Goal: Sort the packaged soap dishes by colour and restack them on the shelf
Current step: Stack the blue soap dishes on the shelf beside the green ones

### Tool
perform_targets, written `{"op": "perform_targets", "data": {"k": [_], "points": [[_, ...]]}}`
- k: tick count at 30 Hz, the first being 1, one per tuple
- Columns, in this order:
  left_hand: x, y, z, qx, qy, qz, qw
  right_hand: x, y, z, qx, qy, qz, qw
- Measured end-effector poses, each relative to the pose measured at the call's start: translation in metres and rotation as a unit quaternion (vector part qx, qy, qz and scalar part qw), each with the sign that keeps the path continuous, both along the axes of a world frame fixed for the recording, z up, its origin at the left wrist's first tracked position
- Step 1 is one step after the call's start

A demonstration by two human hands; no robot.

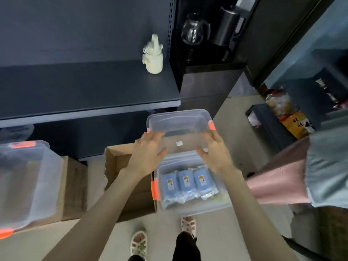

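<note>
I hold a clear plastic bin lid (179, 127) with orange clips in the air in front of the dark shelf (84, 91). My left hand (148, 153) grips its near left edge and my right hand (214, 153) grips its near right edge. Below it stands an open clear bin (195, 206) on the floor. Inside the bin lie three blue packaged soap dishes (186, 183) side by side.
An open cardboard box (128, 178) sits left of the bin. Another clear bin with orange clips (28, 181) rests on a box at the far left. A cream bottle (153, 57) stands on the shelf. Black cabinets and a bagged pile (290, 113) fill the right.
</note>
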State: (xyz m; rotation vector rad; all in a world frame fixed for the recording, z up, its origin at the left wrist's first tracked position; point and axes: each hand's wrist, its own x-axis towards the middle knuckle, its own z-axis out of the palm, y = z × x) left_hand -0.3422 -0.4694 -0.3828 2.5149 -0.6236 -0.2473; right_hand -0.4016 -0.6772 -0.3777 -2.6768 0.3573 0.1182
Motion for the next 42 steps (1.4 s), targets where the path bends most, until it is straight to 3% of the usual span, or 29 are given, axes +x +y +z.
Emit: {"op": "perform_targets", "data": {"k": [9,13,19,26,30,37,42], "points": [[-0.042,-0.079,-0.126,0.035,0.202,0.1,0.974,-0.024,-0.083,-0.123,0.081,0.135,0.002,0.988],[-0.068,-0.114,-0.203,0.035,0.305,0.163,0.938,-0.033,-0.118,-0.201,0.121,0.209,-0.004,0.97],[-0.086,-0.144,-0.292,0.004,0.388,0.268,0.882,-0.047,-0.135,-0.295,0.169,0.263,-0.04,0.949],[-0.086,-0.175,-0.374,-0.007,0.4,0.363,0.842,-0.055,-0.141,-0.38,0.211,0.261,-0.123,0.934],[-0.09,-0.188,-0.398,0.033,0.387,0.394,0.833,-0.05,-0.141,-0.41,0.214,0.253,-0.174,0.927],[-0.083,-0.191,-0.408,0.064,0.418,0.377,0.824,-0.044,-0.152,-0.427,0.243,0.27,-0.255,0.896],[-0.081,-0.186,-0.391,0.027,0.404,0.401,0.822,-0.055,-0.149,-0.415,0.262,0.213,-0.26,0.905]]}}
